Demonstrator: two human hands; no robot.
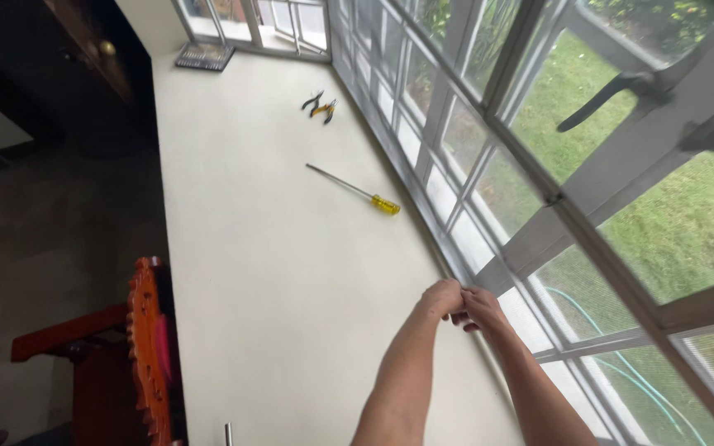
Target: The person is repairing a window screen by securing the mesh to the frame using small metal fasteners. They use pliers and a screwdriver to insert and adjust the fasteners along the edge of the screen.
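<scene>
Both forearms extend forward over the pale bench point(274, 272), and the left hand point(442, 297) and right hand point(483, 307) meet at the bench's far edge, just beside the lower rail of the window frame point(489, 277). The fingers of both hands are curled inward and pressed together; the grip of each is closed, but whether either has hold of a small part cannot be told, since the fingers hide whatever lies between them. At the near left stands a carved red-orange wooden chair back point(149, 347), and a short metal pin point(228, 434) shows at the bottom edge of the bench. Farther along the bench, well apart from the hands, a screwdriver point(355, 191) with a yellow handle and long steel shaft lies untouched, the handle pointing toward the window. Beyond it, a pair of pliers point(319, 104) lies near the glass, also untouched. At the far end a dark grated tray point(204, 56) rests in the corner. Judging from this layout, work is concentrated at the frame and no tool is in use.
</scene>
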